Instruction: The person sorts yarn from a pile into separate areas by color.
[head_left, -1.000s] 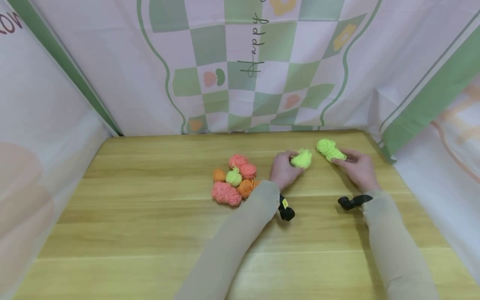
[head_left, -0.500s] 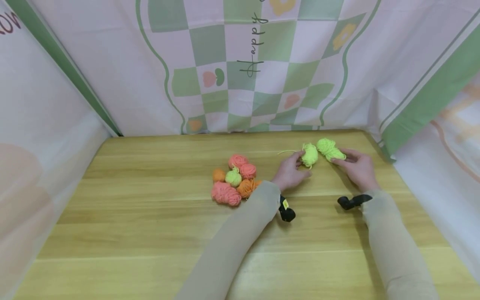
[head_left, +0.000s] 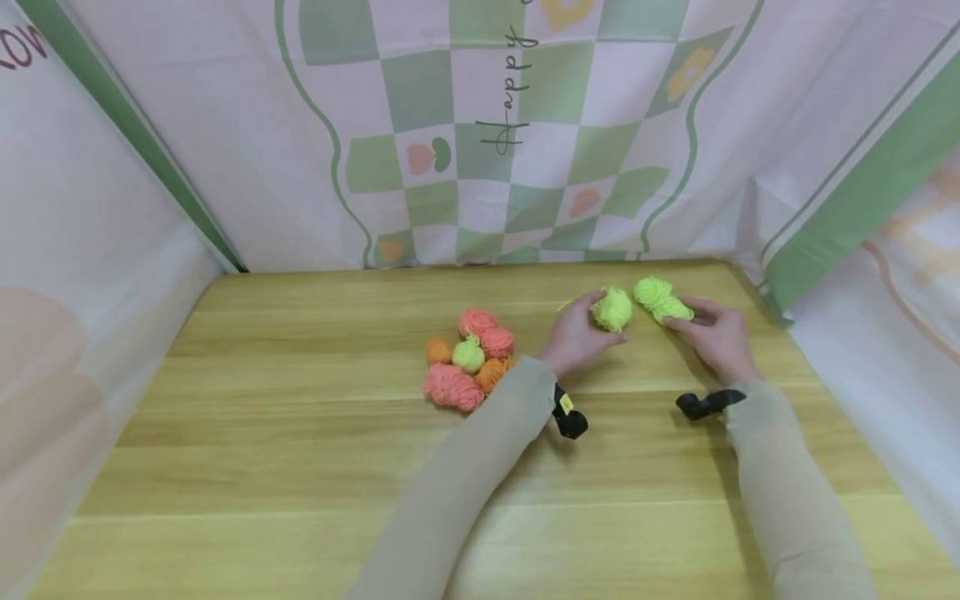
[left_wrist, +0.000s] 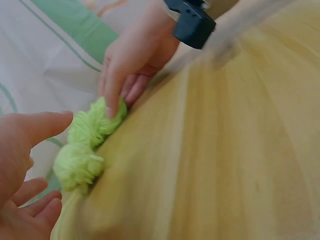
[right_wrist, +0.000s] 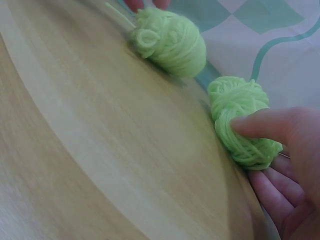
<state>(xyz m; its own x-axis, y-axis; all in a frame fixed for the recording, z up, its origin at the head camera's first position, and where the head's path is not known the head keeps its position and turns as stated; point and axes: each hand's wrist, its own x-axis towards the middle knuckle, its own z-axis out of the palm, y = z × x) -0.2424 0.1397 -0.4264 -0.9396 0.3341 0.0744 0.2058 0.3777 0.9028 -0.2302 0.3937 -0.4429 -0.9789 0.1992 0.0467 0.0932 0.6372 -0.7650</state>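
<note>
In the head view my left hand [head_left: 573, 340] is beside a round yellow-green ball of yarn [head_left: 614, 310] near the table's back. Its thumb and fingers are spread apart; in the left wrist view the yarn ball [left_wrist: 76, 167] lies beyond them, ungripped. Fingertips appear at the ball's upper edge in the right wrist view. My right hand [head_left: 718, 335] pinches the near end of a longer yellow-green skein of yarn [head_left: 654, 295], thumb on top and fingers beneath, as the right wrist view shows. The ball and skein are close together. A loose strand trails from the ball.
Left of my left hand, a cluster holds pink yarn [head_left: 453, 387], orange yarn [head_left: 492, 375] and a pale green ball [head_left: 468, 356]. My left sleeve [head_left: 465, 467] partly covers its right side. A printed curtain [head_left: 495, 200] borders the wooden table [head_left: 285, 417].
My left hand has released the yellow-green ball after moving it right toward the skein. Since half a second ago the ball has shifted slightly left. My right hand stays on the skein.
</note>
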